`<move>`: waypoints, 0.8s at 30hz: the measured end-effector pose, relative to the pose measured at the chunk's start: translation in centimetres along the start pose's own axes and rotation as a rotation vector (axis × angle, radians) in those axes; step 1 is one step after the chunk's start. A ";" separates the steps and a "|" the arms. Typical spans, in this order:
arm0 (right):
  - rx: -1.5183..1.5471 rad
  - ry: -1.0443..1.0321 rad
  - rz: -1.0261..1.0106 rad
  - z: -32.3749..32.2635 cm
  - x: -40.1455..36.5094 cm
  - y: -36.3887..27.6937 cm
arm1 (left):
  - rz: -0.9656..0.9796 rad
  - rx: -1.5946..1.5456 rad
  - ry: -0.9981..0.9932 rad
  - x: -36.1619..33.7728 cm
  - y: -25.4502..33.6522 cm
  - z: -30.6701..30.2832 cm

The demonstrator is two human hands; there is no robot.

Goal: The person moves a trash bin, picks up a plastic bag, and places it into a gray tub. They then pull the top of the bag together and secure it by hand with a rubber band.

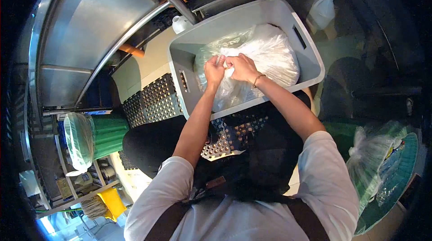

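Two hands, one bag, one tub

One clear plastic bag (274, 54) with pale contents lies inside one grey tub (252, 105). The left hand (214, 70) has its thumb and fingers pinched nearly closed on the bag's gathered plastic; the right hand (242, 68), just beside it, has its fingers curled in on the same gather, their exact grip partly hidden. One bracelet (258, 80) circles the right wrist. Two green bins, one at left (110, 134) and one at right (405, 162), hold clear liners
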State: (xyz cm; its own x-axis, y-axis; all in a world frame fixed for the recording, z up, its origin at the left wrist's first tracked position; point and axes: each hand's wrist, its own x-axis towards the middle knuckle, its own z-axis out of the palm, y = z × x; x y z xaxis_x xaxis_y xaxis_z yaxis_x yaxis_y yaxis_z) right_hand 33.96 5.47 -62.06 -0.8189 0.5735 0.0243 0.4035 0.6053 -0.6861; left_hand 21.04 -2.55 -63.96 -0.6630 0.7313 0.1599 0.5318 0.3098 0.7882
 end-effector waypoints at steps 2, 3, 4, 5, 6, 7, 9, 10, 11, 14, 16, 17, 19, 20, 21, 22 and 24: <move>0.010 0.070 -0.036 -0.6 -0.6 -0.4 | 0.207 0.050 0.169 0.0 0.4 0.1; 0.020 0.143 -0.076 -0.8 -0.9 -0.5 | 0.207 0.047 0.170 -0.1 0.6 -0.1; 0.016 0.144 -0.079 -1.1 -1.0 -0.6 | 0.160 0.005 0.145 -0.1 0.8 -0.5; 0.024 0.177 -0.136 -1.3 -1.1 -0.8 | 0.114 -0.036 0.119 -0.1 1.0 -0.8; 0.034 0.209 -0.192 -1.3 -1.2 -0.9 | 0.114 -0.035 0.120 0.0 1.0 -0.9; 0.034 0.207 -0.193 -1.3 -1.3 -1.1 | 0.101 -0.028 0.126 0.0 0.9 -1.0; -0.019 0.203 -0.182 -1.4 -1.4 -1.4 | 0.085 -0.025 0.134 0.0 0.9 -0.9; -0.021 0.200 -0.181 -1.5 -1.4 -1.5 | 0.096 -0.036 0.145 0.1 1.0 -0.8; -0.051 0.173 -0.160 -1.6 -1.4 -1.6 | 0.109 -0.048 0.156 0.2 1.1 -0.7; -0.083 0.158 -0.133 -1.5 -1.4 -1.7 | 0.088 -0.080 0.161 0.2 1.6 -0.7; -0.086 0.168 -0.130 -1.3 -1.3 -1.5 | 0.100 -0.038 0.155 0.5 0.8 -0.6; -0.068 0.132 -0.129 -1.2 -1.2 -1.4 | 0.114 0.010 0.147 0.5 0.4 -0.5; -0.051 0.095 -0.131 -0.6 -0.7 -0.6 | 0.081 0.037 0.123 0.0 0.8 -0.7; 0.017 0.097 -0.107 -0.2 -0.3 -0.2 | 0.055 0.067 0.094 0.0 1.0 -0.8; 0.088 0.098 -0.080 0.0 -0.1 -0.1 | 0.055 0.071 0.094 0.0 0.8 -0.8; 0.093 0.096 -0.078 0.2 0.0 0.0 | 0.068 0.063 0.082 -0.1 0.7 -0.6; 0.175 0.014 0.000 0.1 0.4 0.7 | 0.087 0.050 0.069 0.0 0.8 -0.3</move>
State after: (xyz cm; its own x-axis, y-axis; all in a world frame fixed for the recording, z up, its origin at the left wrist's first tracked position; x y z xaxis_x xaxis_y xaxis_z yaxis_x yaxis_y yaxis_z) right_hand 33.84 6.08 -62.65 -0.8128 0.5816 0.0333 0.3252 0.5004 -0.8024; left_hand 21.32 -2.50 -63.16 -0.6469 0.7139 0.2680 0.6133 0.2782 0.7392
